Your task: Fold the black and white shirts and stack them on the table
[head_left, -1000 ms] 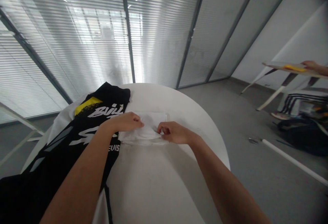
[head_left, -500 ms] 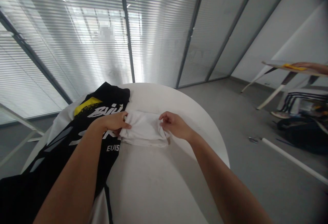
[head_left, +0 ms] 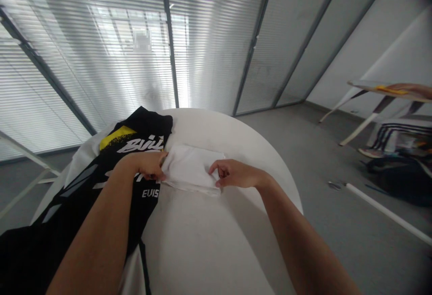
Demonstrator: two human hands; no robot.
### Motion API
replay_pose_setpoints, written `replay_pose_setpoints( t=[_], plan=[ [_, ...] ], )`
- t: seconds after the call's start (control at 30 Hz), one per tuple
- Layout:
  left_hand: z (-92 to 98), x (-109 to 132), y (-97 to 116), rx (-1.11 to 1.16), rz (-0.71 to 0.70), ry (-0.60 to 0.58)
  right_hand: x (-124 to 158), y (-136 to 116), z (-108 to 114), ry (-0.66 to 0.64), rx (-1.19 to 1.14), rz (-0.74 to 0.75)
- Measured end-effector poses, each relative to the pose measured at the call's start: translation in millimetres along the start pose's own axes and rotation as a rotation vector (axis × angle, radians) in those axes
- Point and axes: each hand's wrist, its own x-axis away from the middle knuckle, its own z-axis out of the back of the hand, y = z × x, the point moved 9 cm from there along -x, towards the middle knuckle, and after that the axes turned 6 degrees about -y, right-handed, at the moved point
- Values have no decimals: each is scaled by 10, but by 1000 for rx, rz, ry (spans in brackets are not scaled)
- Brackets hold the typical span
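Folded white cloth (head_left: 191, 171) between left hand (head_left: 143, 165) and right hand (head_left: 232, 173)

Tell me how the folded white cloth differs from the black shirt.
The white cloth is plain, while the black shirt carries white lettering and a yellow patch. The white cloth is folded into a compact rectangle; the black shirt lies spread out, hanging over the table edge. The white cloth also covers much less of the table than the black shirt. Both are fabric lying on the same table.
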Motion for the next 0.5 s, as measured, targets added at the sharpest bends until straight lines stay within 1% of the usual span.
replay_pose_setpoints(
  t=[0.1, 0.27, 0.3, 0.33, 0.37, 0.4, 0.43, 0.47, 0.5],
  plan=[
    [-20, -41, -7, 41, 12, -12, 84, -6, -36, -129, -90, 12],
    [-8, 3, 10, -22, -1, -28, 253, 85, -232, -407, -206, -103],
    [-4, 24, 17, -21, -3, -35, 266, 106, -252, -429, -228, -125],
    [5, 42, 22, -7, 1, -38, 257, 131, -244, -417, -248, -141],
    [22, 54, 24, 20, 12, -31, 226, 169, -198, -357, -259, -155],
    [45, 55, 23, 51, 32, -12, 179, 229, -111, -248, -254, -177],
    [82, 42, 26, 76, 52, 28, 135, 307, 5, -104, -223, -211],
    [134, 14, 44, 89, 61, 95, 106, 392, 126, 47, -165, -258],
    [201, -26, 75, 80, 59, 189, 92, 466, 231, 183, -82, -311]
  ],
)
